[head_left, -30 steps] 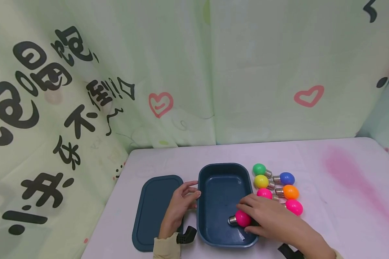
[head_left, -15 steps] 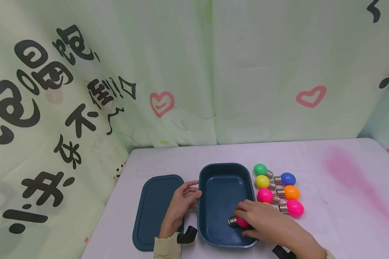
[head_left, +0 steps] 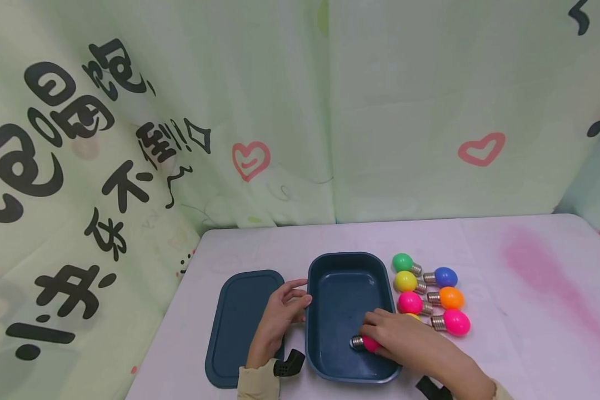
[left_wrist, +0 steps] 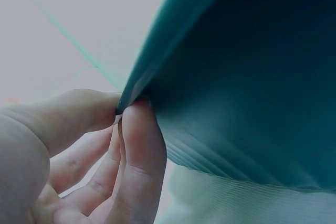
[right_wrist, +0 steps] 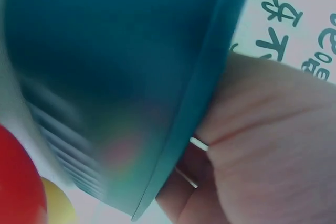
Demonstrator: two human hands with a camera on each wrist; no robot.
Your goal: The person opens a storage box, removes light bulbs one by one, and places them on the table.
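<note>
In the head view my right hand [head_left: 410, 336] reaches over the right wall of a dark blue plastic box [head_left: 335, 316] and holds a pink light bulb [head_left: 371, 344] low inside it. The bulb's metal screw base points left, and the fingers cover most of its pink globe. In the right wrist view the box wall [right_wrist: 131, 51] hides that bulb. At the box's left side my left hand [head_left: 279, 319] touches the rim. The left wrist view shows its thumb and forefinger pinching the rim [left_wrist: 134, 82].
Right of the box lie green [head_left: 402, 262], yellow [head_left: 405, 281], blue [head_left: 446, 276], orange [head_left: 451, 298] and two pink bulbs [head_left: 410, 303], plus another yellow bulb [head_left: 414, 316] mostly hidden by the right hand. A flat dark blue lid [head_left: 232, 328] lies left of the box on the pale table.
My right hand has moved slightly left with the pink bulb, now covering more of its globe. A yellow bulb has come partly into view behind it. The left hand stays at the rim.
</note>
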